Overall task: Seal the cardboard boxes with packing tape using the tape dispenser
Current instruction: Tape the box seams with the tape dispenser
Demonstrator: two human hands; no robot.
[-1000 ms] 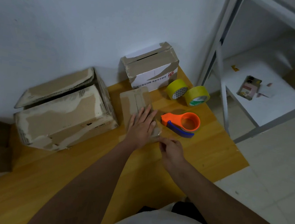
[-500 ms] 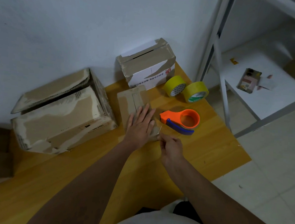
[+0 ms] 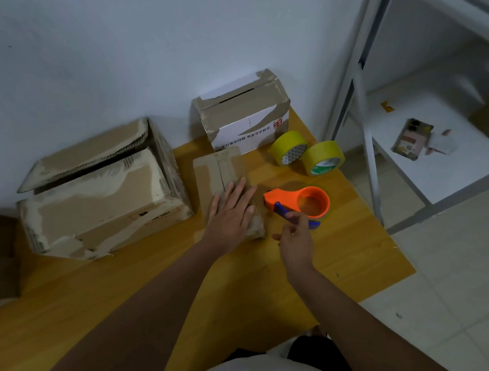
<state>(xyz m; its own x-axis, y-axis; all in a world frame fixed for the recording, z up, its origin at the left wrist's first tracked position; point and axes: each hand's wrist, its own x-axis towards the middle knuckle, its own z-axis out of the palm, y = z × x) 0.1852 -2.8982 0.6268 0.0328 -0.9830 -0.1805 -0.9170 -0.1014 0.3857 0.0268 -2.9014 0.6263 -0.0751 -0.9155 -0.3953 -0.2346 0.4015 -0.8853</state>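
A small flat cardboard box lies on the wooden table, and my left hand presses flat on its near end with straight fingers. Just right of it sits the orange tape dispenser with a blue handle. My right hand hovers at the dispenser's near side, fingers loosely curled, index tip over the blue handle, holding nothing. A large worn cardboard box stands to the left with one flap raised. A white and brown box stands at the back against the wall.
Two yellow tape rolls stand on edge behind the dispenser. A white metal shelf to the right carries a phone. The table's right edge drops to a tiled floor. A wall closes the back.
My right hand has left the small box's near corner and moved right and up to the dispenser's handle. My left hand stays flat on the small box.
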